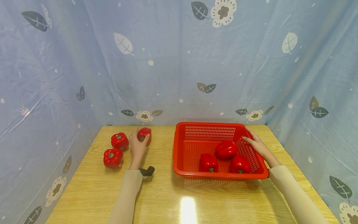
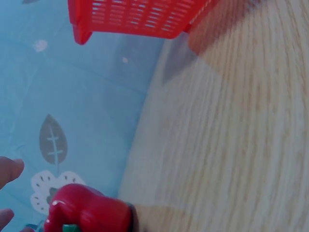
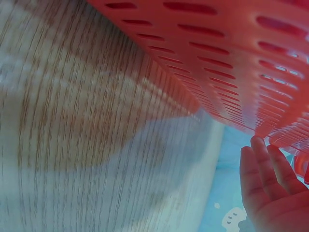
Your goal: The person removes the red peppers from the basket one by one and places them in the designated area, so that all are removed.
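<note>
In the head view my left hand [image 1: 137, 146] is at a red bell pepper [image 1: 144, 134], thumb on its right side and fingers on its left. The left wrist view shows a gap between the visible fingertips [image 2: 10, 170] and that pepper [image 2: 91, 212]. My right hand [image 1: 258, 146] rests at the right rim of a red plastic basket [image 1: 221, 175], thumb over the inner side. Its fingers [image 3: 263, 169] are straight against the outer wall in the right wrist view. Inside the basket lie three red peppers [image 1: 226, 150], toward the right and front.
Two more red peppers, one behind [image 1: 119, 141] and one in front [image 1: 113, 158], stand left of my left hand. The wooden table [image 1: 156, 196] meets a blue patterned curtain [image 1: 179, 62] at the back and sides. A dark strap piece [image 1: 147, 171] sits at my left wrist.
</note>
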The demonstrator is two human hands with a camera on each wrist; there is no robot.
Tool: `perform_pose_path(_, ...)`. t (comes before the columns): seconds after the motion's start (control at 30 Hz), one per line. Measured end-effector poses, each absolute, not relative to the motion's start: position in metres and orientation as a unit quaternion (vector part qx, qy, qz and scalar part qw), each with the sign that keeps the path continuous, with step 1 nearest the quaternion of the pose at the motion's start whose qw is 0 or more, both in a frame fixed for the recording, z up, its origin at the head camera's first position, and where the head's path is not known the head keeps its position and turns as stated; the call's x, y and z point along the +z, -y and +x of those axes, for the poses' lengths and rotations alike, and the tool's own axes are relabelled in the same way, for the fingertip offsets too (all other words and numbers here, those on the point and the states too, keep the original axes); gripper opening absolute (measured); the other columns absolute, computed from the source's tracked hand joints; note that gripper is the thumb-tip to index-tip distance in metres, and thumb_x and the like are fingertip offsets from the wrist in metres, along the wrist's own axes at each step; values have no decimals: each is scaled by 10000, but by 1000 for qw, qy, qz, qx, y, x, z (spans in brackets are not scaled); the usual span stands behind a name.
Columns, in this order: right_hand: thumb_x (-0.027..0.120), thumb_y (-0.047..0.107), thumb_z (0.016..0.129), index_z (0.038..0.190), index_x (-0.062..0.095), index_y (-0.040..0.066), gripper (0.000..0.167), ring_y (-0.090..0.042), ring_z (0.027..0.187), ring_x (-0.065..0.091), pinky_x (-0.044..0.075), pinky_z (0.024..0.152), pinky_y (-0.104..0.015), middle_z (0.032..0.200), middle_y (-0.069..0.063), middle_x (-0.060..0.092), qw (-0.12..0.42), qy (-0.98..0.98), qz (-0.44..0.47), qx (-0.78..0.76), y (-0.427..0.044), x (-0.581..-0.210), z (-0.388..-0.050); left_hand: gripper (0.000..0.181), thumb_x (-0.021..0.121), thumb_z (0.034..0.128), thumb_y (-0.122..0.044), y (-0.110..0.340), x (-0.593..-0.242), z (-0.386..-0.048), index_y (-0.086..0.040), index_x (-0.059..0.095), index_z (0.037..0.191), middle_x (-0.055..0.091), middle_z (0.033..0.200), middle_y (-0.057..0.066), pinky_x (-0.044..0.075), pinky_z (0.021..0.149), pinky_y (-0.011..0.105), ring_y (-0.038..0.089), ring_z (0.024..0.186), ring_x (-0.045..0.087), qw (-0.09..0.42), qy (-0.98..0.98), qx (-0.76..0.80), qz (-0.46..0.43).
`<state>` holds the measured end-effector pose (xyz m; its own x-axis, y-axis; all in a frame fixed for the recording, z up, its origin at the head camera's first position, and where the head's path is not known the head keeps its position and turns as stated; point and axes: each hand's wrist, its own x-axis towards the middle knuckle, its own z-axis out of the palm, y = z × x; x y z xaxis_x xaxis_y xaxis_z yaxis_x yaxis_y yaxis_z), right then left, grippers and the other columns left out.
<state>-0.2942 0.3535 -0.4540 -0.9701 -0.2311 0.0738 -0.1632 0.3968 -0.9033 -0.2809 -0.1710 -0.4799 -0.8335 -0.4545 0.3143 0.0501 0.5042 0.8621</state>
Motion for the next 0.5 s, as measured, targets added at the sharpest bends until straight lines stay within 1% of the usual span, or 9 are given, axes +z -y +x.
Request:
perform_pose_path(0.17, 453, 244, 981, 1489, 27, 73, 684, -53, 857, 595, 539, 677, -234, 1459, -318, 190, 33, -837, -114, -534, -353, -453, -294, 647, 683, 838, -268, 168, -472, -282, -83, 386, 1383, 382, 1362, 193, 305, 1060, 515, 338, 1281, 342, 254, 815, -512, 96)
perform_pose_path(0.4, 444, 229, 984, 1493, 28, 93, 671, -79, 905, 588, 535, 695, -222, 1456, -318, 198, 32, -837, -120, -533, -353, -452, -293, 633, 700, 827, -237, 166, -469, -288, -82, 409, 1368, 395, 1326, 199, 311, 1068, 487, 338, 1261, 360, 263, 806, -524, 74)
perform_pose_path(0.5, 445, 230, 984, 1494, 25, 98, 674, -64, 892, 587, 536, 691, -227, 1456, -321, 194, 32, -837, -120, -532, -353, -452, -293, 636, 706, 819, -207, 164, -467, -290, -57, 411, 1362, 397, 1315, 221, 338, 1044, 502, 362, 1243, 374, 263, 807, -525, 64)
